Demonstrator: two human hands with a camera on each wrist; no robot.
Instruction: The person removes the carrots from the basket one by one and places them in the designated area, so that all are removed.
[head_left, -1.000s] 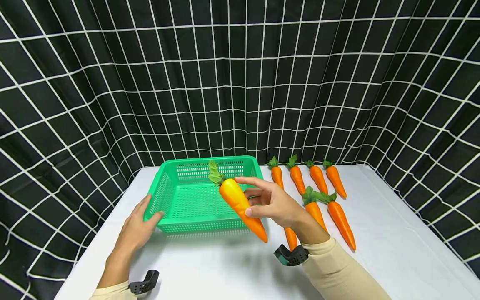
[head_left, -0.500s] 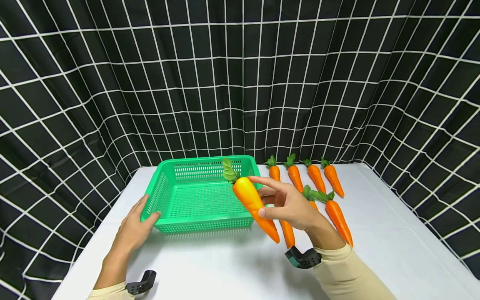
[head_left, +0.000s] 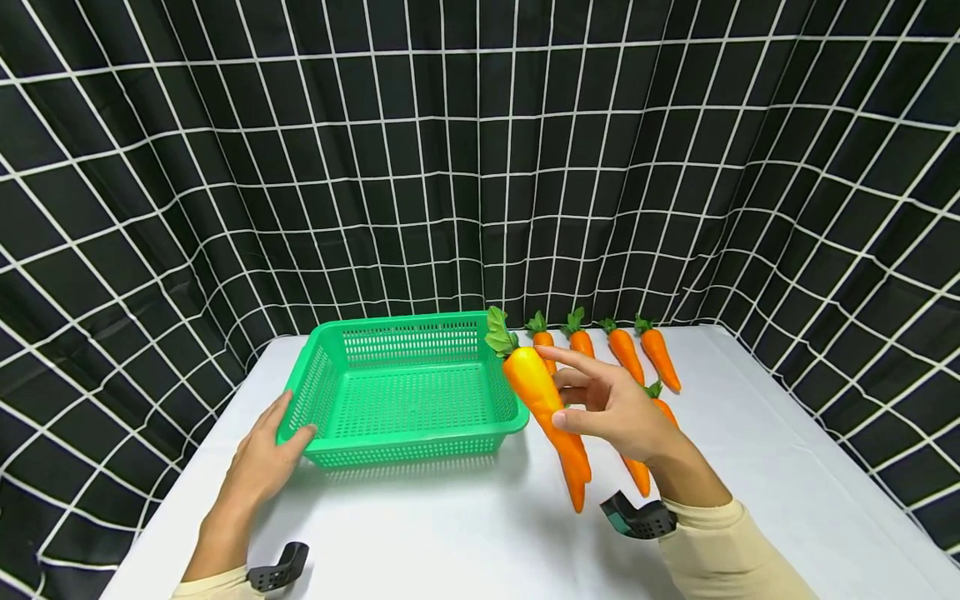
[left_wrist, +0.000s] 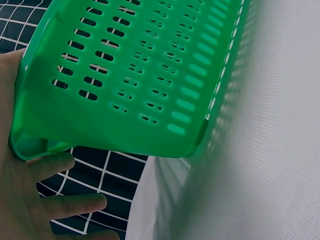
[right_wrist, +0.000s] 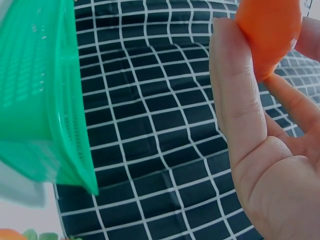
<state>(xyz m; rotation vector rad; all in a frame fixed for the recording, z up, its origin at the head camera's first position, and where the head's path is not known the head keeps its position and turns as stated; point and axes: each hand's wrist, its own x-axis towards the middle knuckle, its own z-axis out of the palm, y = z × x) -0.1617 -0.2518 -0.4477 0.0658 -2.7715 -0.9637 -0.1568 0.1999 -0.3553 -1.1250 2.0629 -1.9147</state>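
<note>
My right hand (head_left: 611, 408) pinches an orange carrot (head_left: 534, 385) with green leaves between thumb and fingertips. It hangs tilted above the table, just right of the green plastic basket (head_left: 408, 442), its tip pointing down toward me. In the right wrist view the rounded carrot (right_wrist: 270, 32) sits between the fingers. My left hand (head_left: 258, 462) rests at the basket's front left corner, thumb at the rim. In the left wrist view its fingers (left_wrist: 75, 205) look straight and spread outside the perforated basket wall (left_wrist: 100, 120). The inside of the basket shows only its slotted floor.
Several carrots lie on the white table (head_left: 757, 450) to the right, including a back-row carrot (head_left: 660, 360) and a nearer carrot (head_left: 637, 477) partly behind my right hand. Black cloth (head_left: 420, 167) with a white grid encloses the back and sides.
My right hand has moved right with the carrot, from over the basket's right part to over the table beside it. The left hand stays at the corner; the view has shifted slightly.
</note>
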